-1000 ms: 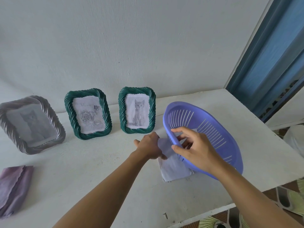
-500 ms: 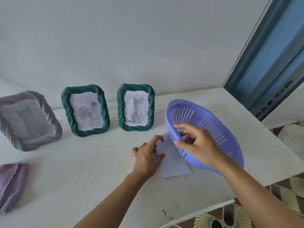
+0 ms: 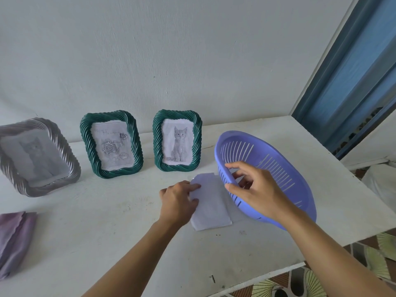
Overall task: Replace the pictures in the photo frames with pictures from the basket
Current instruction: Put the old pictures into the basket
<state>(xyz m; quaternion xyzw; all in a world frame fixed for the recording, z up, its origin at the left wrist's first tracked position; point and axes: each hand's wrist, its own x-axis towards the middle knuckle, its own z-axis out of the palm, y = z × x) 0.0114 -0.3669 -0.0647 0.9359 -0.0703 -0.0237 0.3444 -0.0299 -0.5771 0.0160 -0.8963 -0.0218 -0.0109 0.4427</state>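
Counter (image 3: 107,243): same layout as 1 s ago, all 3 frames untouched. The grey frame (image 3: 64,146) leans back at far left, then the rose frame (image 3: 137,146) and the cat frame (image 3: 157,142) stand upright, all with old prints in.

Basket (image 3: 267,159): still tipped on its edge at the right, mouth facing left toward the frames. What shows of the inside looks empty.

Pictures (image 3: 211,202): this is the change. 1 s ago they were at the basket mouth. Now they lie flat on the counter, just left of the basket and in front of the cat frame. So unloading looks done and the frame swaps haven't started.

Orientation: blank side up, so print direction unknown. The long axis runs from the near edge toward the wall, far end angled slightly left.

Hands: right hand (image 3: 255,194) grips the basket's near rim, fingers inside and thumb outside. Left hand (image 3: 177,202) pinches the stack's left edge, thumb on top.
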